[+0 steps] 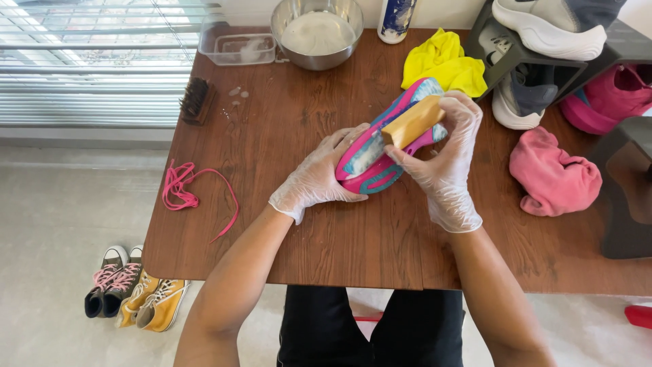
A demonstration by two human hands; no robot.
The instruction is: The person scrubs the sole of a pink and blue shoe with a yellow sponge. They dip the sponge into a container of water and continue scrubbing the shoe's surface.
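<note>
Pink shoe [370, 160] mid-table, in front of the yellow cloth [445, 64]. L hand [319, 178] fingers wrapped round heel; R hand [445, 160] fingers clamped on wooden brush [412, 122] against sole. Prob. light, soapy, slippery; grip heel firmly.

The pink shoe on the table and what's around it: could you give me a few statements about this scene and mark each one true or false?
1. The left hand steadies the pink shoe on the table. True.
2. The right hand presses a wooden brush to the shoe's sole. True.
3. Both hands are bare. False: both wear thin clear gloves.
4. The pink laces are threaded in the shoe. False: they lie loose on the table, to the left.
5. A metal bowl stands at the table's far edge. True.
6. The yellow cloth lies on the floor. False: it is on the table behind the shoe.
</note>
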